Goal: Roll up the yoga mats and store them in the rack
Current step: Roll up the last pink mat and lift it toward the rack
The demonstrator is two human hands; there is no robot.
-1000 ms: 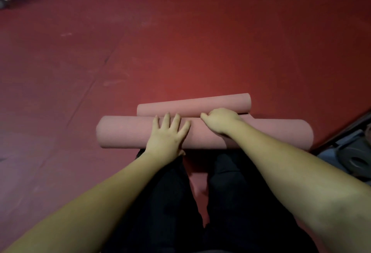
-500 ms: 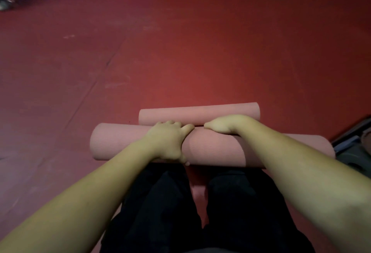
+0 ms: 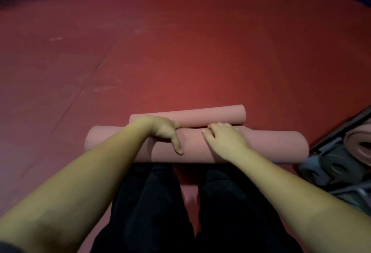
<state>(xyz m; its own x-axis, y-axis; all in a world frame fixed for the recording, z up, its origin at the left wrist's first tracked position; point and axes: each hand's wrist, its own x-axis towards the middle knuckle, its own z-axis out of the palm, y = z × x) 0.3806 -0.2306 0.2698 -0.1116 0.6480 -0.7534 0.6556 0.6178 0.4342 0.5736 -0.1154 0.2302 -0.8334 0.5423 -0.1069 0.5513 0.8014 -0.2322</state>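
Observation:
Two rolled pink yoga mats lie side by side on the red floor in front of my knees. The near mat (image 3: pixel 271 146) is thicker and longer; the far mat (image 3: pixel 210 115) is thinner and touches it along its back. My left hand (image 3: pixel 163 130) grips the near mat, its fingers curled over the far side and its thumb lying down the front. My right hand (image 3: pixel 224 140) lies on top of the same roll with its fingers bent over the crest. The far mat is untouched.
A low rack (image 3: pixel 329 144) stands at the right edge, with a rolled pink mat (image 3: pixel 359 144) in it and grey round plates (image 3: pixel 337 166) below. Open red floor (image 3: pixel 180 51) stretches ahead; dark equipment lines the far wall. My dark trouser legs (image 3: pixel 152 202) are under the roll.
My left hand went from flat on the near mat to curled over its far side. My right hand drew back from the seam onto the roll's top. The view tilted up.

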